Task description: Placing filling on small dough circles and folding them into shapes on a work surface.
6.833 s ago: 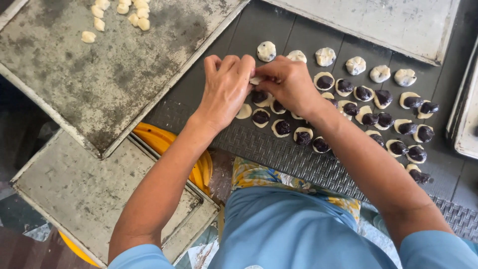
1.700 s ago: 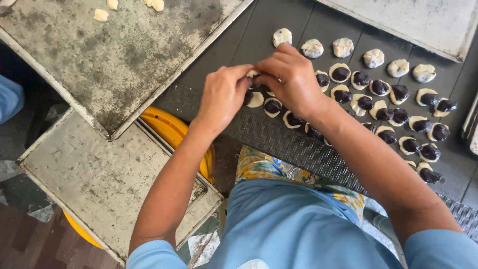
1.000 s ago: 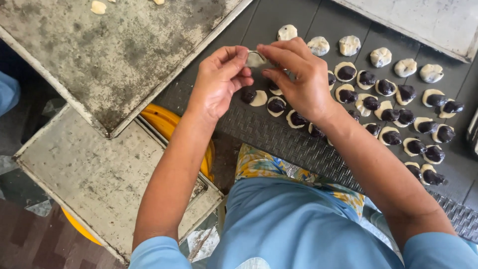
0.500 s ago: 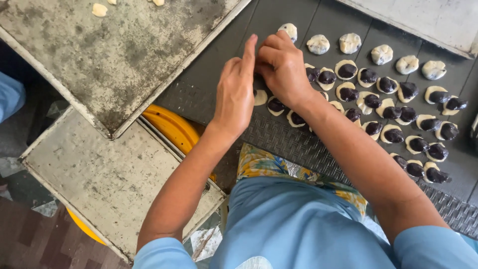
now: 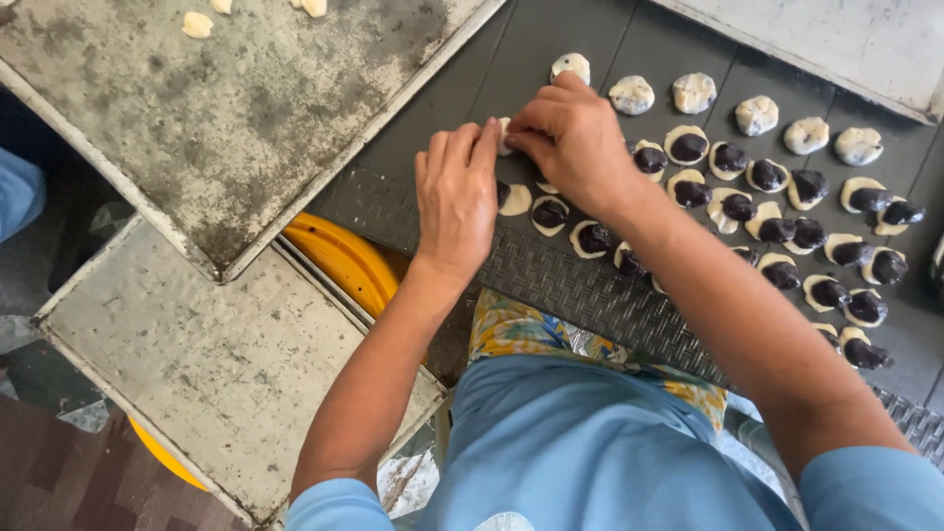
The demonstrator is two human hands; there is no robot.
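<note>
My left hand [image 5: 457,192] and my right hand [image 5: 573,136] meet over a dark ribbed mat [image 5: 462,88], pinching one small pale dough piece [image 5: 503,136] between their fingertips. Under and to the right of my hands lie several flat dough rounds topped with dark filling [image 5: 688,147], set in rows. Behind them runs a row of closed pale dough balls [image 5: 631,94]. Part of the nearest rounds is hidden by my right hand and forearm.
A large worn metal tray [image 5: 226,118] lies at upper left with a few pale dough bits [image 5: 197,24] at its far edge. Another metal tray [image 5: 197,354] sits lower left over a yellow tub [image 5: 339,261]. A pale tray [image 5: 846,39] borders the mat at upper right.
Both hands lifted a dough piece off the mat, worked it between the fingers, and now hold it low over the mat, left of the filled rounds.
</note>
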